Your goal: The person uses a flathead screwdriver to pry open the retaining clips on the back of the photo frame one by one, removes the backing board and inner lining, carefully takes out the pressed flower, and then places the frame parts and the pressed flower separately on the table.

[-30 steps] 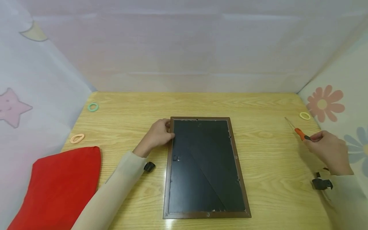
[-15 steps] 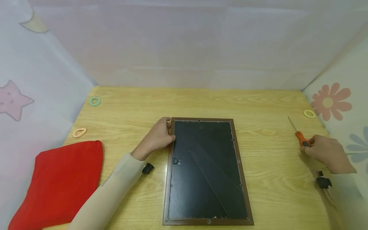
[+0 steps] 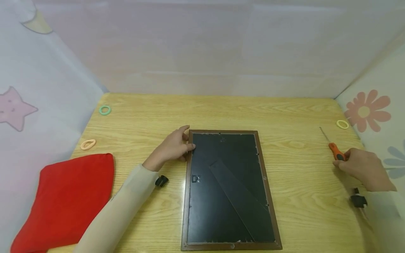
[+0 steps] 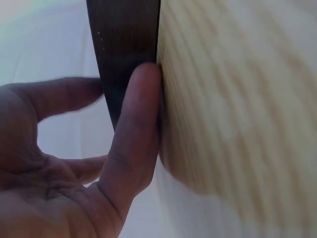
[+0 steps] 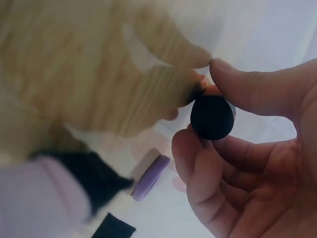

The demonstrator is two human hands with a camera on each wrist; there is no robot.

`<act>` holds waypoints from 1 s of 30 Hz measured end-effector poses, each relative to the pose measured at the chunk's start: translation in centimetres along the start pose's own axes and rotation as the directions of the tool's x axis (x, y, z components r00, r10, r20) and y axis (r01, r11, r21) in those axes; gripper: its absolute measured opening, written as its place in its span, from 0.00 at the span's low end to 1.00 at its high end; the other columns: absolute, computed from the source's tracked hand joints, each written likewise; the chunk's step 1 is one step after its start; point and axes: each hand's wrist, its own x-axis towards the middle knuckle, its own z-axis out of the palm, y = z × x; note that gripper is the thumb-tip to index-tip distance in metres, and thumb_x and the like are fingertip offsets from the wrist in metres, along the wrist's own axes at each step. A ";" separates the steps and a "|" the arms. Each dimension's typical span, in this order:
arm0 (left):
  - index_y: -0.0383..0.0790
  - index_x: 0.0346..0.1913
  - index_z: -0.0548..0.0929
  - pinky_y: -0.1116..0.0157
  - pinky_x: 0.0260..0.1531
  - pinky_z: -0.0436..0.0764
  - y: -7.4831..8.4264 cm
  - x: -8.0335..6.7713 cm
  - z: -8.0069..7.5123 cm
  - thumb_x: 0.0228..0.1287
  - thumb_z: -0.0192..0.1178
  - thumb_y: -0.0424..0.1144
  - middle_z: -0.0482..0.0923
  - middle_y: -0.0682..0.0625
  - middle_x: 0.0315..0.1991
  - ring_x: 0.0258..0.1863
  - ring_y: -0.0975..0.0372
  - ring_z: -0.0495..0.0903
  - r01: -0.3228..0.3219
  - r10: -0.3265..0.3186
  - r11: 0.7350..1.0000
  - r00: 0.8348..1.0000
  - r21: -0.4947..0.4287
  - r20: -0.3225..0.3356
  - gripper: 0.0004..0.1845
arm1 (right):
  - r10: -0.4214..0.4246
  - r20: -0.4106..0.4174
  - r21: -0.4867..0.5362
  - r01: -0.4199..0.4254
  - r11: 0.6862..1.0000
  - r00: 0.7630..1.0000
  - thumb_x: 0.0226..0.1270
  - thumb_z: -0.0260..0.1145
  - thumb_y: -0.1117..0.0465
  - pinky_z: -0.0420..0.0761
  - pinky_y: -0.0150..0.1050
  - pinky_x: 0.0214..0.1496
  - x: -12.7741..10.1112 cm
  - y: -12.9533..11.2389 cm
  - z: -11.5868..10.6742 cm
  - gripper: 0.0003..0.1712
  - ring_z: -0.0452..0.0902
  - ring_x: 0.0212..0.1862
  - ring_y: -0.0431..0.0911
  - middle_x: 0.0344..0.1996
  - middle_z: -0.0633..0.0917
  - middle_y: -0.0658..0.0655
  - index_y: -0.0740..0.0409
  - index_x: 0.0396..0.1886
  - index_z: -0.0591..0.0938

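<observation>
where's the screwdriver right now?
Head view: the orange-handled screwdriver is at the table's far right, pinched at its handle by the right hand, just below the yellow ring.

A red cloth (image 3: 64,198) lies at the near left corner of the wooden table (image 3: 294,116). Beyond it, near the left edge, sits a peach ring (image 3: 88,144), and farther back a green ring (image 3: 105,110). A yellow ring (image 3: 342,124) rests by the right edge (close to the flower-printed wall). Pale sheeting with a pink star (image 3: 14,108) encloses the table.
</observation>
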 end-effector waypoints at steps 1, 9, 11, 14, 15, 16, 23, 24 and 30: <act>0.47 0.82 0.47 0.60 0.28 0.89 -0.1 0.2 0.0 0.69 0.64 0.38 0.68 0.37 0.69 0.29 0.53 0.85 0.000 0.000 1.000 1.000 -0.015 0.005 0.46 | 0.001 0.000 -0.003 -0.001 1.000 1.000 0.66 0.66 0.46 0.61 0.37 0.22 0.0 0.1 0.0 0.24 0.64 0.21 0.47 0.16 0.70 0.52 0.65 0.29 0.81; 0.41 0.81 0.52 0.63 0.31 0.89 -0.1 0.5 0.0 0.68 0.63 0.35 0.67 0.37 0.71 0.27 0.57 0.85 -0.024 0.024 1.000 1.000 0.014 0.008 0.43 | 0.050 -0.057 0.014 -0.049 0.999 0.997 0.67 0.65 0.41 0.67 0.39 0.20 -0.5 0.1 -0.4 0.36 0.71 0.23 0.51 0.25 0.81 0.67 0.75 0.45 0.81; 0.41 0.81 0.52 0.64 0.31 0.89 -0.1 0.5 -0.1 0.68 0.63 0.35 0.66 0.37 0.71 0.28 0.57 0.85 -0.021 0.021 1.000 1.000 0.016 0.004 0.43 | 0.055 -0.130 0.038 -0.051 0.998 0.990 0.69 0.63 0.42 0.72 0.47 0.23 -0.7 -0.5 -0.7 0.36 0.76 0.29 0.59 0.35 0.83 0.74 0.76 0.50 0.79; 0.42 0.81 0.53 0.63 0.31 0.89 -0.1 0.4 -0.2 0.68 0.63 0.35 0.66 0.37 0.71 0.28 0.56 0.85 -0.016 0.016 1.000 1.000 0.004 0.000 0.43 | 0.053 -0.295 0.118 -0.019 0.993 0.954 0.70 0.62 0.47 0.75 0.53 0.34 -1.0 -2.2 -1.2 0.36 0.79 0.40 0.65 0.47 0.81 0.77 0.77 0.59 0.75; 0.42 0.81 0.53 0.63 0.31 0.89 -0.1 0.4 -0.2 0.68 0.63 0.35 0.66 0.37 0.71 0.29 0.56 0.85 -0.012 0.012 1.000 1.000 0.000 -0.004 0.43 | 0.045 -0.356 0.147 0.009 0.989 0.933 0.70 0.63 0.48 0.76 0.50 0.37 -1.1 -3.1 -1.3 0.34 0.79 0.41 0.63 0.48 0.81 0.76 0.76 0.60 0.76; 0.43 0.81 0.54 0.63 0.31 0.89 -0.1 0.4 -0.2 0.67 0.64 0.35 0.67 0.38 0.70 0.29 0.55 0.85 -0.004 0.004 1.000 1.000 -0.008 -0.011 0.43 | 0.040 -0.398 0.189 0.039 0.981 0.917 0.70 0.64 0.48 0.76 0.45 0.40 -1.2 -4.0 -1.5 0.34 0.80 0.42 0.56 0.49 0.81 0.75 0.74 0.61 0.76; 0.47 0.79 0.60 0.63 0.30 0.89 0.2 0.5 -0.2 0.64 0.65 0.36 0.69 0.44 0.67 0.26 0.55 0.86 0.058 -0.060 0.998 0.996 -0.025 -0.070 0.41 | -0.160 -0.516 0.340 0.373 0.863 0.842 0.68 0.71 0.56 0.68 0.10 0.39 -3.1 -13.4 -2.1 0.27 0.67 0.39 0.16 0.48 0.84 0.65 0.64 0.62 0.78; 0.46 0.79 0.60 0.63 0.30 0.89 0.2 0.5 -0.1 0.64 0.65 0.36 0.69 0.44 0.67 0.26 0.55 0.86 0.060 -0.062 0.998 0.995 -0.022 -0.078 0.41 | -0.207 -0.530 0.335 0.427 0.840 0.822 0.66 0.73 0.59 0.70 0.11 0.41 -3.5 -14.9 -1.9 0.27 0.70 0.41 0.19 0.47 0.85 0.64 0.64 0.61 0.79; 0.46 0.78 0.60 0.64 0.29 0.88 0.1 0.7 -0.1 0.64 0.65 0.35 0.70 0.45 0.64 0.25 0.56 0.85 0.057 -0.059 0.998 0.991 -0.020 -0.116 0.41 | -0.473 -0.409 0.252 0.595 0.763 0.780 0.60 0.77 0.61 0.83 0.34 0.47 -6.3 -22.1 0.2 0.31 0.79 0.48 0.44 0.49 0.84 0.57 0.64 0.61 0.77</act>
